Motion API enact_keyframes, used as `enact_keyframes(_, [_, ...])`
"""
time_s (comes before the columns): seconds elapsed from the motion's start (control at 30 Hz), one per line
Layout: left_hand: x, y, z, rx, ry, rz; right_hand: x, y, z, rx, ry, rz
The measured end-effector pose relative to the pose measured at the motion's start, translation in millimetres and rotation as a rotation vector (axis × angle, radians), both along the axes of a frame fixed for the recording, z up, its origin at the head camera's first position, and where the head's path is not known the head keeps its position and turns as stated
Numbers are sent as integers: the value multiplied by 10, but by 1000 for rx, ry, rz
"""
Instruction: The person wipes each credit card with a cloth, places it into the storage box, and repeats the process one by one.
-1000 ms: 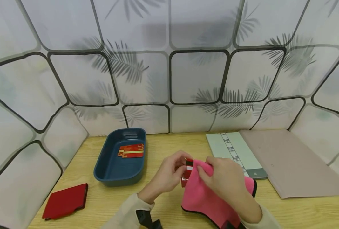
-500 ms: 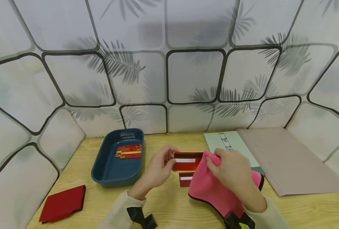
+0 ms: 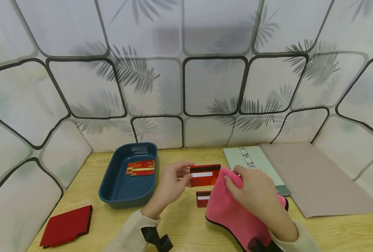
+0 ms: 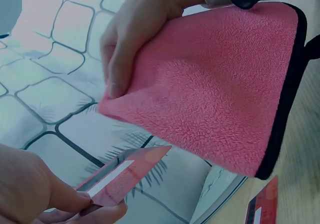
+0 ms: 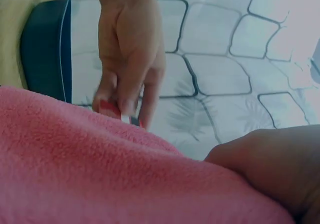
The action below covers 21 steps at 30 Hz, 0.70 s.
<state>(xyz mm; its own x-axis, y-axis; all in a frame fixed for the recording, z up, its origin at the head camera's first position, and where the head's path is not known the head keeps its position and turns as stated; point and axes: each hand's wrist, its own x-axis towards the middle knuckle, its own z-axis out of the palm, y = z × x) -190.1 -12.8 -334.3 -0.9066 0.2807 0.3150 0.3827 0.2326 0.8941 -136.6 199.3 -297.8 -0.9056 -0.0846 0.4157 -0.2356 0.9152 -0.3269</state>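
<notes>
My left hand (image 3: 171,183) pinches a red card (image 3: 206,179) by its left edge, between thumb and fingers. The card shows a black stripe and a white strip, and is held up above the table. My right hand (image 3: 255,192) grips a pink fleecy cloth (image 3: 228,210) with black edging, bunched at its upper corner right beside the card's right end. In the left wrist view the cloth (image 4: 215,89) hangs down from the right hand, apart from the card (image 4: 127,176). A second red striped card (image 3: 202,198) lies on the table, partly hidden by the cloth.
A blue tray (image 3: 102,197) at the left holds red and gold cards (image 3: 142,168). A red wallet-like case (image 3: 67,225) lies at the front left. Behind the right hand lie a pale green notebook (image 3: 262,161) and a flat pinkish-grey board (image 3: 318,182).
The left hand has drawn the card leftward out from beside the cloth, so its striped face shows. The second card on the table has come into view. The right hand keeps its grip.
</notes>
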Motion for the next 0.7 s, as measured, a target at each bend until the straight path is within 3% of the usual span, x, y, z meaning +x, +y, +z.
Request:
enact_keyframes(0.37, [98, 133, -63, -26, 27, -165, -5, -206, -164, 20, 111, 183])
enact_keyframes(0.7, [170, 191, -76, -25, 156, -145, -7, -218, -197, 82, 180, 96])
